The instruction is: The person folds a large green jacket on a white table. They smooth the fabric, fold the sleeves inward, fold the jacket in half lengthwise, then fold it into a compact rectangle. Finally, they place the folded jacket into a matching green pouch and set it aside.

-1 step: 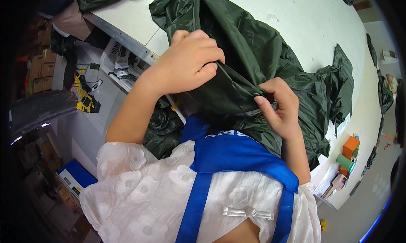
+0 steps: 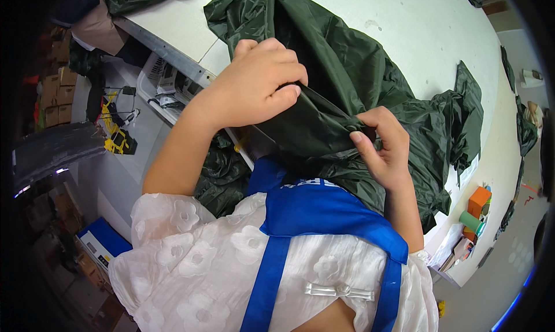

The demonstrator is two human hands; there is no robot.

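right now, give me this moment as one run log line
left hand: holding dark green fabric | right hand: pinching dark green fabric, thumb and forefinger | dark green fabric: creased, partly on white table

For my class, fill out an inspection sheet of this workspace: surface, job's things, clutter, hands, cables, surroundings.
Surface: white table, with a few faint marks.
Job's things: dark green cloth, bunched and creased, lying partly on the table.
Clutter: orange box and green roll, close together at the right.
Hands: left hand grips the cloth with its fingers closed; right hand pinches its edge between thumb and fingers.
Cables: yellow tangle at the left; whether it is cord, I cannot tell.
Surroundings: brown boxes stacked at the left; another person, partly seen, at the upper left.
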